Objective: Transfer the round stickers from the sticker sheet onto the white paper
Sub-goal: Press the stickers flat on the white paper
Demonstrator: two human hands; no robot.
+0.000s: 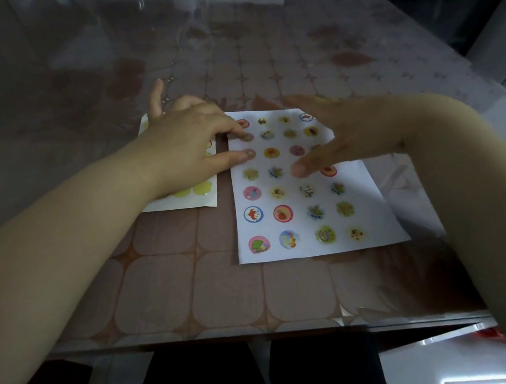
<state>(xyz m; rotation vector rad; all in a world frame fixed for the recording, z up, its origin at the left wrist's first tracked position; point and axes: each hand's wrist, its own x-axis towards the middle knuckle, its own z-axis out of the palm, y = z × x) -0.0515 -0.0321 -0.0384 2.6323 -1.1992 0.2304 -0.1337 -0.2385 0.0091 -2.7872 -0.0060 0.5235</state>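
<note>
Covering sticker sheet (pixel 186 199), left hand (pixel 190 143) touches white paper (pixel 371 222).

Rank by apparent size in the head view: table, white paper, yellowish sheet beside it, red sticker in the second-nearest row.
1. table
2. white paper
3. yellowish sheet, partly hidden under the left hand, so only its visible part is ranked
4. red sticker

You are working in dim, greyish light, the wide lens bowing the table (pixel 161 291) edges and stretching everything at the frame's sides. Your right hand (pixel 345 129) is smearing into blur. Pale glare is sheeting across the far tabletop, and a glossy white surface (pixel 434 362) is blowing out at lower right.
</note>
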